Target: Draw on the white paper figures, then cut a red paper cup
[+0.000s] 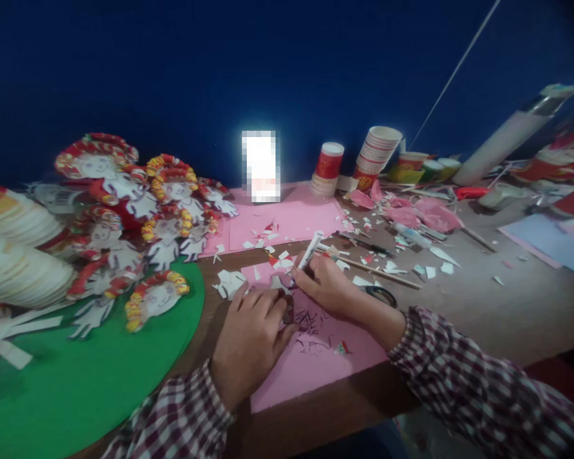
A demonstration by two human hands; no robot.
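Note:
A white marker (310,250) is gripped in my right hand (329,284), its tip pointing down over a pink sheet (287,386). My left hand (253,335) rests on the same sheet, fingers bent and close together, pressing a small pale paper piece (281,280) at the marker's tip. Most of that piece is hidden by the fingers. Dark pen strokes (310,322) cover the sheet between the hands. A white paper cutout (229,284) lies just beyond my left fingers. Black-handled scissors (381,296) lie beside my right wrist.
Paper dolls (165,245) with red and yellow hair stand on a green round board (138,376) at left, beside stacked paper cups (23,255). Cup stacks (377,153) stand at the back. Paper scraps, a wooden stick (377,271) and a glowing, blurred-out screen (261,167) are also there.

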